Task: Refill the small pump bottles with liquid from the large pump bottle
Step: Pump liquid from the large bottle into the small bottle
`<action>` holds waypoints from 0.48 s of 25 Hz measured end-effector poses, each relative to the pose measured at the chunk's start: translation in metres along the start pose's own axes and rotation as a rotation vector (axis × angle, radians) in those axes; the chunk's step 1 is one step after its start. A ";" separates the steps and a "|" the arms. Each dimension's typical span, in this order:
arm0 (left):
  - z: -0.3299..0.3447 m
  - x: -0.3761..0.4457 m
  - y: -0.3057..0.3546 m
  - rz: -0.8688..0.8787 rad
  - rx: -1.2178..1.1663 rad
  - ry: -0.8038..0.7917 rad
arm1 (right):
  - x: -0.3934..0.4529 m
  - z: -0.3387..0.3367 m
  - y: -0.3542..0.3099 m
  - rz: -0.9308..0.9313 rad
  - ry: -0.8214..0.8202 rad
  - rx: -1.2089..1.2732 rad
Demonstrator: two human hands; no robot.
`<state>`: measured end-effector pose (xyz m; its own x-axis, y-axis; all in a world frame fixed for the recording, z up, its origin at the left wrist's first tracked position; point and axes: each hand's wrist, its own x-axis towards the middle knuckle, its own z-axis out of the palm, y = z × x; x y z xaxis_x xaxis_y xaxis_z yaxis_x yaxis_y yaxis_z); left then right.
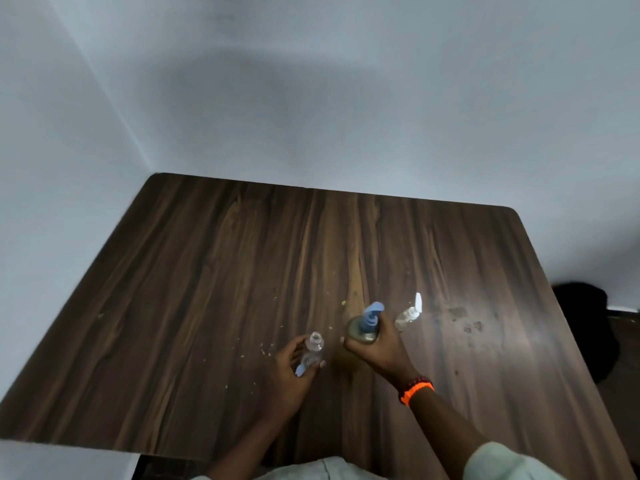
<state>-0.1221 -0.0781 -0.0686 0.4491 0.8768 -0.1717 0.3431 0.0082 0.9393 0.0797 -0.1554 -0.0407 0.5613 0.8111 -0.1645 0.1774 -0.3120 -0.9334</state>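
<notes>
Bottles first: a small clear one (313,353) sits in the left hand (289,370), neck open and pointing up, with what looks like its blue pump piece (300,370) tucked under the same fingers. The grip there is a loose wrap round the body, base low over the surface (207,271); whether it touches the wood, I can't tell. Just to its right, the right hand (375,348) is closed round the big bottle (362,332), olive body, blue pump head (372,315) with the spout pointing away toward the wall. That grip is firm on the shoulder, an orange band (415,391) on the wrist. A second small bottle (408,317), white pump still on, stands just beyond the big one, untouched.

So, by my reading, this is the line-up before the first squirt. Spout and open neck are near but not matched yet. The spout wants swinging round until it hangs right over that narrow mouth, or the small bottle brought up under it. Keep the small one upright and steady, braced on the wood if possible. Press the pump slowly; a hard stroke could overshoot such a small opening. Specks already dot the surface nearby, so neatness counts. Mind the loose pump piece doesn't slip out while the fingers adjust.
</notes>
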 end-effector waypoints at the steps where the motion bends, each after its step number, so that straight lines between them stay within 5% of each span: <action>1: 0.005 0.001 -0.001 0.013 0.005 -0.028 | -0.013 -0.009 0.004 0.038 -0.004 0.077; 12: 0.032 -0.010 0.022 0.060 0.068 -0.277 | -0.107 -0.017 0.035 0.379 0.025 0.362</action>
<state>-0.0922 -0.1019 -0.0560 0.6752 0.7102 -0.1993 0.3591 -0.0805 0.9298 0.0398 -0.2616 -0.0502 0.5513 0.6611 -0.5090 -0.3306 -0.3870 -0.8608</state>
